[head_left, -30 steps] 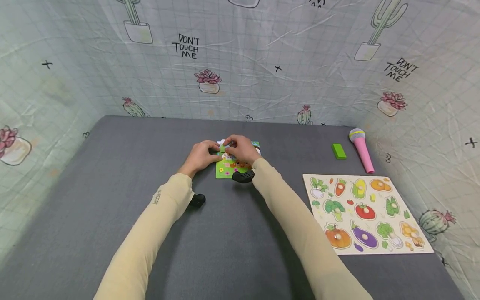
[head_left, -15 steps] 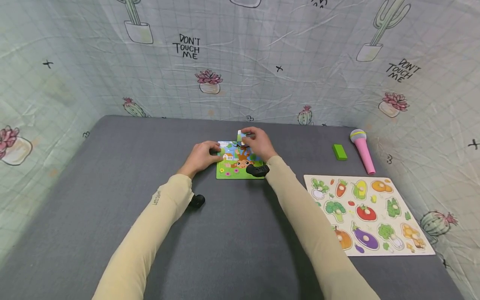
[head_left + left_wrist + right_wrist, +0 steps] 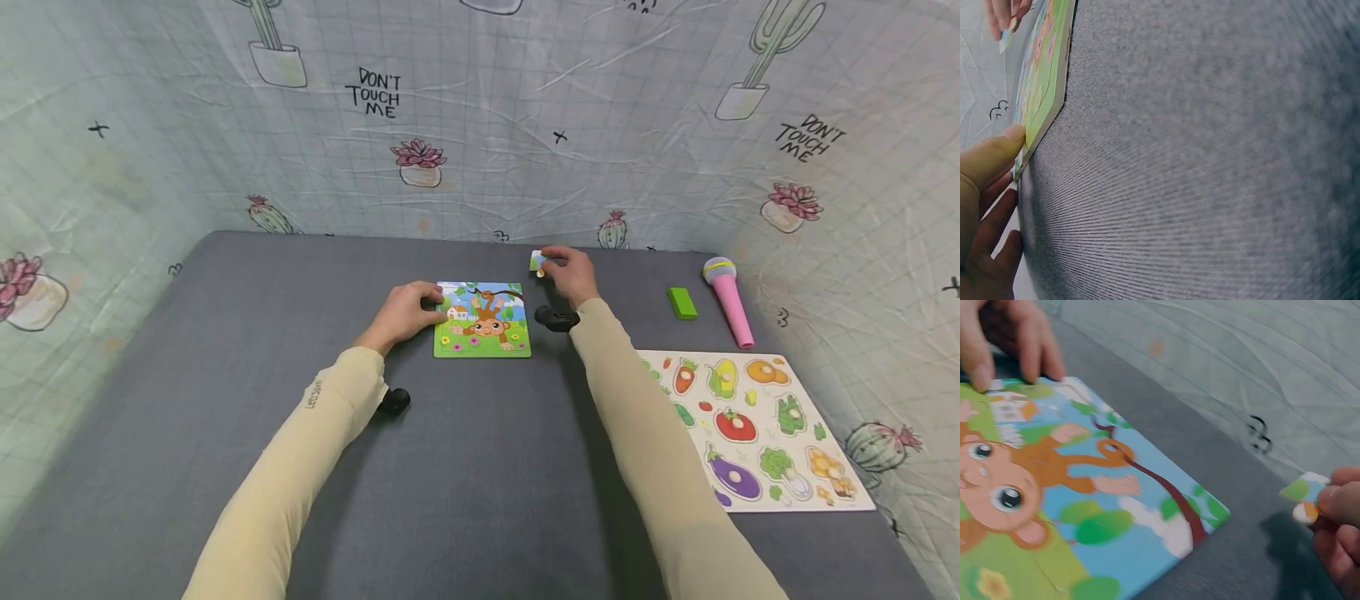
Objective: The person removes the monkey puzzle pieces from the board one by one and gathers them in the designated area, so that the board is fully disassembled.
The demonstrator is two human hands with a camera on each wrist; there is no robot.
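A square jigsaw puzzle (image 3: 487, 327) with a cartoon monkey hanging from a branch lies flat on the grey table. My left hand (image 3: 408, 312) rests at its left edge, thumb and fingertips touching the rim; the left wrist view shows the thumb (image 3: 997, 153) against the puzzle's edge. To the puzzle's upper right, my right hand (image 3: 573, 273) pinches a small puzzle piece (image 3: 536, 262) between thumb and fingers. In the right wrist view that puzzle piece (image 3: 1304, 494) shows green, blue and an orange-and-white knob-like part, apart from the board and above the table.
A white vegetable peg puzzle (image 3: 757, 429) lies at the right, partly behind my right sleeve. Behind it are a green block (image 3: 682, 303) and a pink toy microphone (image 3: 730, 300). A printed cloth wall (image 3: 480, 125) bounds the table's back edge.
My right hand has moved right from over the puzzle, carrying the piece away past its upper right corner. The monkey picture is now uncovered. My left hand has stayed at the left edge.
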